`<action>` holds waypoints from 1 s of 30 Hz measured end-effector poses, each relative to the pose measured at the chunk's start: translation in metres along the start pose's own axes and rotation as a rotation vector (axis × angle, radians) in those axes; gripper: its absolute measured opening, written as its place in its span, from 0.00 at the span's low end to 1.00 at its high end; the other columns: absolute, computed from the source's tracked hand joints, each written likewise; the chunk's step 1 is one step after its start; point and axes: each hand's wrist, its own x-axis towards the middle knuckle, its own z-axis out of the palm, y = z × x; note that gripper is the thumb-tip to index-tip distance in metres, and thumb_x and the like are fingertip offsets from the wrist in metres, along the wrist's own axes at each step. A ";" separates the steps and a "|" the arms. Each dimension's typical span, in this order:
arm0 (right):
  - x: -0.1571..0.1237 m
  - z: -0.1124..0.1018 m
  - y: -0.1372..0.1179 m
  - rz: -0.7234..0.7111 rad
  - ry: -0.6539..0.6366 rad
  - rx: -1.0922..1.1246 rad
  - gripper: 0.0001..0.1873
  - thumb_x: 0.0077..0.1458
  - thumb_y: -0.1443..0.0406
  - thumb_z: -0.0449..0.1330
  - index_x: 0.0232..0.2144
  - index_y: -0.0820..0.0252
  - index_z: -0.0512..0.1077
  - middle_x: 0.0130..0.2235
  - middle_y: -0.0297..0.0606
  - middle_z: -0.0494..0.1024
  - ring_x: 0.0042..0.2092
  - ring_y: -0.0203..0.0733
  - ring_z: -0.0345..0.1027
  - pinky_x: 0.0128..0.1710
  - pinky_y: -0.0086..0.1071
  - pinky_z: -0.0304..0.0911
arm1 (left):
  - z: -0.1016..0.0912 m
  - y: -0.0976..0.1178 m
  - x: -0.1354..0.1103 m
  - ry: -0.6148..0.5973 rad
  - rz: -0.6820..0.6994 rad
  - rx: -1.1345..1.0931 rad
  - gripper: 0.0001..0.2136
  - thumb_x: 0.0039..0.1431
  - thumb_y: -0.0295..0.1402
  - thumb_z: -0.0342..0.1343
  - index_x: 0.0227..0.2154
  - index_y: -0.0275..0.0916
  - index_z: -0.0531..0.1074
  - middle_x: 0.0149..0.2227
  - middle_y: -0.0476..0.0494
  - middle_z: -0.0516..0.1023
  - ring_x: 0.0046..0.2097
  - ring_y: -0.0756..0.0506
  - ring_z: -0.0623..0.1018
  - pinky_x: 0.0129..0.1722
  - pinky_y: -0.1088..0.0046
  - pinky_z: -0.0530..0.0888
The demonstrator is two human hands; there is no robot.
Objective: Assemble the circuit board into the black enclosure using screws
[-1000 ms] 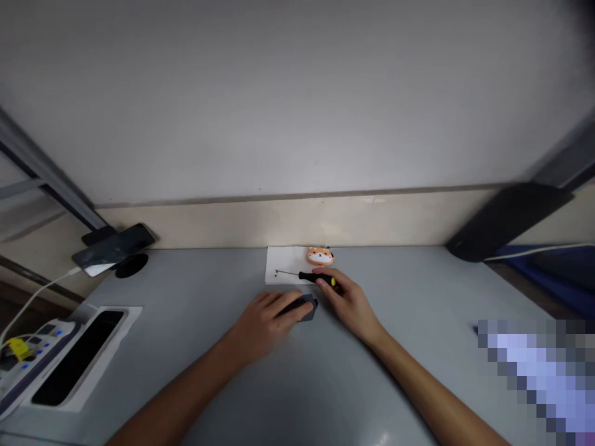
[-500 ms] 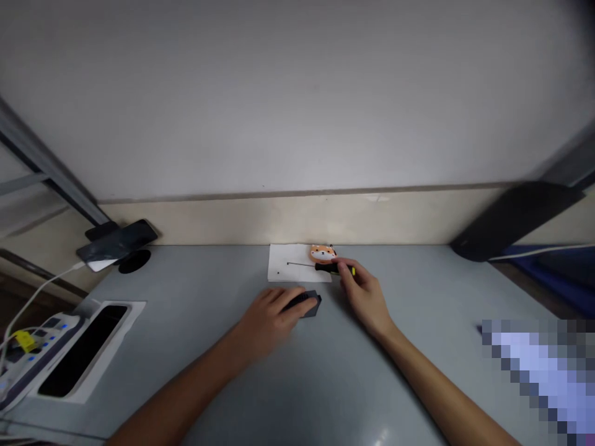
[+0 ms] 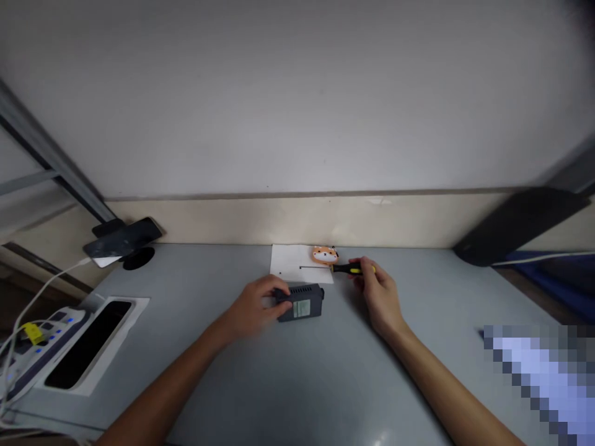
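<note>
My left hand [image 3: 258,306] pinches the left end of a dark grey box-shaped device [image 3: 313,303], which has a row of vent slots on top, a pale label [image 3: 302,308] facing me and a small knob-like part on its right end. In my right hand [image 3: 379,291] is a screwdriver [image 3: 346,268] with a black and yellow handle, its thin shaft pointing left over a white sheet of paper [image 3: 290,257]. A tiny dark piece sits at the shaft's tip; I cannot make out what it is. Another small dark speck [image 3: 280,273] lies on the paper.
An orange and white animal-face item [image 3: 325,254] rests on the paper's right part. To the left are a phone [image 3: 88,344] on white paper, a power strip [image 3: 51,347] with cables, and another phone [image 3: 123,240] by a desk hole. A dark panel [image 3: 511,226] stands at the right.
My left hand has shifted its grip to the device's left end and turned it, so its vents and label show. My right hand has drawn the screwdriver to the right.
</note>
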 end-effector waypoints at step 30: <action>0.011 -0.009 0.003 0.021 0.108 0.145 0.26 0.56 0.41 0.61 0.35 0.58 0.78 0.25 0.34 0.72 0.24 0.35 0.59 0.22 0.29 0.53 | 0.011 -0.004 -0.008 -0.176 0.045 0.261 0.32 0.47 0.40 0.73 0.56 0.49 0.71 0.49 0.43 0.71 0.47 0.43 0.77 0.49 0.64 0.76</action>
